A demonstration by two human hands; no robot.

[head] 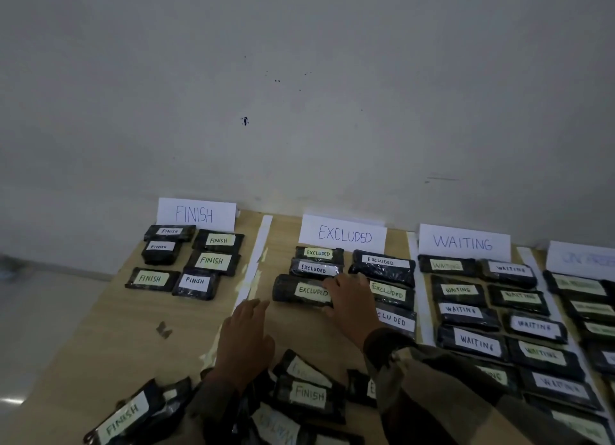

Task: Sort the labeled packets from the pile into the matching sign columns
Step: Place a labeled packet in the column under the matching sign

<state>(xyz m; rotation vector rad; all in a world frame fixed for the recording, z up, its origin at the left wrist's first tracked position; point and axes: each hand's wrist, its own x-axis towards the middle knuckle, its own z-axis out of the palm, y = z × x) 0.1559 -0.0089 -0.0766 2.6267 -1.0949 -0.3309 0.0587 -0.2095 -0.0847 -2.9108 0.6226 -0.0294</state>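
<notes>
Black packets with paper labels lie in columns under standing signs FINISH (195, 213), EXCLUDED (343, 235) and WAITING (463, 242). My right hand (349, 298) rests on the right end of an EXCLUDED packet (299, 291), the nearest in the left row under the EXCLUDED sign, fingers curved over its edge. My left hand (244, 336) hovers flat and open over the bare wood just left of it, holding nothing. The unsorted pile (306, 394) lies at the near edge, with FINISH, WAITING and other labels showing.
A wooden table (109, 331) stands against a pale wall. White tape strips (256, 255) divide the columns. A fourth sign (582, 258) and its packets sit at the far right, blurred. A small scrap (164, 329) lies on the wood at left.
</notes>
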